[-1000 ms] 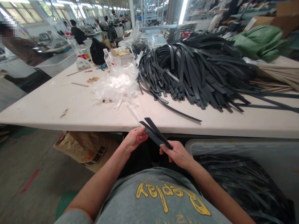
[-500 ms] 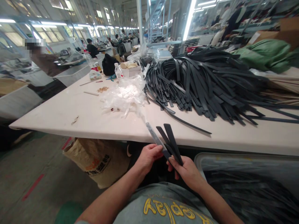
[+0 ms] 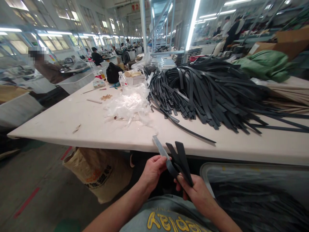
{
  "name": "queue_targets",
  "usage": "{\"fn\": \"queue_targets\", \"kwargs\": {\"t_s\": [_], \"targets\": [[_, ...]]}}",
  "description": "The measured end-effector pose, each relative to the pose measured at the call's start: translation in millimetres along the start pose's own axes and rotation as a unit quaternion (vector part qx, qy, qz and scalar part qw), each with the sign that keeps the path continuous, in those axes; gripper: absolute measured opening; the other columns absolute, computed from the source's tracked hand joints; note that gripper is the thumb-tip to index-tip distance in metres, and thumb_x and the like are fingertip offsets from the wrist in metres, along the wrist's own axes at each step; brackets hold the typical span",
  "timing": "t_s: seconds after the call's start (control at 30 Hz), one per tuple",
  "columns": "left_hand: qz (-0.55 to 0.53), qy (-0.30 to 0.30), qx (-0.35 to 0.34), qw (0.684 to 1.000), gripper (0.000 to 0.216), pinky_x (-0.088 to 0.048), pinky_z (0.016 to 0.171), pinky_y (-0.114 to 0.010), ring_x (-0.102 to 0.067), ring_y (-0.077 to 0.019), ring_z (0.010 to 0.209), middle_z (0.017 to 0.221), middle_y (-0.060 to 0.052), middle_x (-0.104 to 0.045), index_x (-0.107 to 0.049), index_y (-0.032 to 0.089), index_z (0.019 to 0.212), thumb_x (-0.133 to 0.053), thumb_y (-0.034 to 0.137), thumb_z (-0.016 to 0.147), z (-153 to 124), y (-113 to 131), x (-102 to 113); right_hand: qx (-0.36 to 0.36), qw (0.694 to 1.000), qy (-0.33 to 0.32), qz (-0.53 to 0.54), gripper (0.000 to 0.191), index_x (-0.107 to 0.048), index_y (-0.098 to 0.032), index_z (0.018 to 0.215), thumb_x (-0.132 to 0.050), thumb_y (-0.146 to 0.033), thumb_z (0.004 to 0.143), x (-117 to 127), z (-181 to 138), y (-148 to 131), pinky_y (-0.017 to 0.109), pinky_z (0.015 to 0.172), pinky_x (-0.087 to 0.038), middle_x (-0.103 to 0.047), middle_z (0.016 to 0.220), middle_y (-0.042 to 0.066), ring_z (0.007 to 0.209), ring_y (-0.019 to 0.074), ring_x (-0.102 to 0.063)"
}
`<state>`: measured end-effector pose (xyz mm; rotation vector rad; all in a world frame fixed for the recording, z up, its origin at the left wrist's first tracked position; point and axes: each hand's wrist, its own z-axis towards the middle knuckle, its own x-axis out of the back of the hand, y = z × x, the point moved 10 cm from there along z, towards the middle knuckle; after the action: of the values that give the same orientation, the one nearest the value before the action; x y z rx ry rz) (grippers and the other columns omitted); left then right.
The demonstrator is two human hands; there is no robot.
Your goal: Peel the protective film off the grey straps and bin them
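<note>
Between thumb and fingers, my left hand (image 3: 154, 169) pinches a dark strap (image 3: 172, 169) where a clear plastic film (image 3: 159, 145) sticks out past it, up and to the left. My right hand (image 3: 193, 187) is closed round the same strap and more dark straps (image 3: 182, 158), whose squared ends point up toward the table edge. Both hands are in front of the table, close to my body. Beyond them a big pile of dark straps (image 3: 205, 90) covers the right part of the table, one strap (image 3: 195, 130) trailing out in front. Crumpled clear plastic film (image 3: 131, 100) lies left of the pile.
The pale table (image 3: 55, 125) runs across the view. On it are small gold-coloured pieces (image 3: 106, 97), a bottle (image 3: 122, 79) and a black bag (image 3: 113, 72). Below are a printed sack (image 3: 96, 170) and a bin (image 3: 207, 169) holding dark straps. Other people sit farther off.
The strap between my hands is now more bowed, and its film end has tilted. My view has shifted slightly, so hands and table sit lower; both hands keep their hold.
</note>
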<state>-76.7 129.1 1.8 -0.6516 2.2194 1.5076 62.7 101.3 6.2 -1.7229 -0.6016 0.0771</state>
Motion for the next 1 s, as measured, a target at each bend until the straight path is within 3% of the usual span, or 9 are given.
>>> {"fn": "queue_targets", "kwargs": {"t_s": [0.1, 0.2, 0.3, 0.4, 0.57, 0.7, 0.83, 0.87, 1.0], "targets": [[0.016, 0.013, -0.001, 1.000, 0.030, -0.049, 0.081, -0.029, -0.064, -0.0180, 0.080, 0.087, -0.011, -0.074, -0.077, 0.011, 0.083, -0.082, 0.037, 0.068, -0.2, -1.8, 0.3, -0.025, 0.999, 0.018, -0.013, 0.060, -0.064, -0.016, 0.069, -0.043, -0.069, 0.089, 7.3, -16.9, 12.7, 0.026, 0.051, -0.046, -0.067, 0.069, 0.007, 0.047, 0.0139, -0.056], [0.041, -0.024, 0.046, 0.998, 0.030, -0.049, 0.080, -0.030, -0.065, -0.0190, 0.081, 0.089, -0.012, -0.074, -0.077, 0.011, 0.086, -0.080, 0.036, 0.070, -5.7, -24.0, -12.3, -0.066, 0.997, 0.050, -0.003, 0.064, -0.063, -0.017, 0.066, -0.042, -0.074, 0.085, 16.1, -42.1, 33.5, 0.028, 0.050, -0.047, -0.069, 0.076, 0.009, 0.046, 0.0147, -0.055], [0.066, -0.047, 0.067, 0.994, 0.031, -0.048, 0.079, -0.029, -0.065, -0.0189, 0.080, 0.088, -0.013, -0.073, -0.077, 0.011, 0.085, -0.080, 0.038, 0.070, -14.4, -43.7, -25.4, -0.104, 0.990, 0.093, 0.005, 0.064, -0.062, -0.019, 0.065, -0.045, -0.079, 0.079, 25.5, -67.1, 52.2, 0.030, 0.047, -0.047, -0.067, 0.066, 0.008, 0.047, 0.0184, -0.057], [0.076, -0.060, 0.085, 0.992, 0.030, -0.047, 0.078, -0.029, -0.064, -0.0178, 0.077, 0.086, -0.012, -0.073, -0.077, 0.011, 0.082, -0.080, 0.039, 0.070, -21.3, -58.4, -34.2, -0.098, 0.987, 0.124, -0.039, 0.066, -0.062, -0.020, 0.062, -0.043, -0.080, 0.079, 34.2, -82.0, 55.2, 0.030, 0.049, -0.047, -0.063, 0.057, 0.006, 0.050, 0.0203, -0.058], [0.085, -0.110, 0.096, 0.986, 0.027, -0.046, 0.076, -0.027, -0.061, -0.0156, 0.073, 0.082, -0.008, -0.073, -0.077, 0.012, 0.083, -0.078, 0.037, 0.073, -27.7, -72.9, -47.9, -0.067, 0.988, 0.138, -0.032, 0.061, -0.063, -0.019, 0.069, -0.042, -0.074, 0.084, 37.9, -71.1, 43.4, 0.029, 0.048, -0.046, -0.062, 0.060, 0.005, 0.047, 0.0180, -0.057], [0.104, -0.104, 0.083, 0.986, 0.029, -0.046, 0.077, -0.027, -0.062, -0.0171, 0.077, 0.084, -0.010, -0.073, -0.076, 0.011, 0.085, -0.076, 0.038, 0.075, -28.1, -71.6, -47.1, -0.059, 0.993, 0.103, 0.021, 0.060, -0.062, -0.017, 0.072, -0.044, -0.073, 0.084, 28.1, -62.9, 42.4, 0.027, 0.048, -0.046, -0.064, 0.064, 0.005, 0.047, 0.0155, -0.056], [0.064, -0.059, 0.110, 0.990, 0.033, -0.047, 0.077, -0.028, -0.064, -0.0183, 0.079, 0.088, -0.012, -0.073, -0.076, 0.012, 0.087, -0.079, 0.040, 0.070, -32.2, -78.8, -37.4, -0.092, 0.991, 0.087, 0.045, 0.063, -0.061, -0.017, 0.072, -0.045, -0.077, 0.082, 19.9, -79.2, 59.5, 0.027, 0.047, -0.044, -0.063, 0.059, 0.005, 0.048, 0.0170, -0.056], [0.061, -0.068, 0.120, 0.989, 0.032, -0.047, 0.076, -0.029, -0.064, -0.0180, 0.075, 0.086, -0.011, -0.073, -0.076, 0.012, 0.086, -0.079, 0.040, 0.070, -34.8, -81.8, -39.8, -0.092, 0.991, 0.093, 0.041, 0.062, -0.061, -0.017, 0.071, -0.045, -0.076, 0.082, 20.6, -81.9, 61.1, 0.028, 0.048, -0.044, -0.062, 0.059, 0.005, 0.049, 0.0177, -0.057], [0.081, -0.195, 0.131, 0.969, 0.026, -0.047, 0.069, -0.031, -0.061, -0.0186, 0.062, 0.069, -0.007, -0.067, -0.074, 0.013, 0.074, -0.073, 0.039, 0.075, -49.0, -81.0, -72.3, -0.053, 0.992, 0.114, 0.021, 0.058, -0.060, -0.018, 0.071, -0.044, -0.072, 0.086, 29.1, -71.5, 44.9, 0.027, 0.049, -0.045, -0.062, 0.062, 0.004, 0.048, 0.0163, -0.055]]}}
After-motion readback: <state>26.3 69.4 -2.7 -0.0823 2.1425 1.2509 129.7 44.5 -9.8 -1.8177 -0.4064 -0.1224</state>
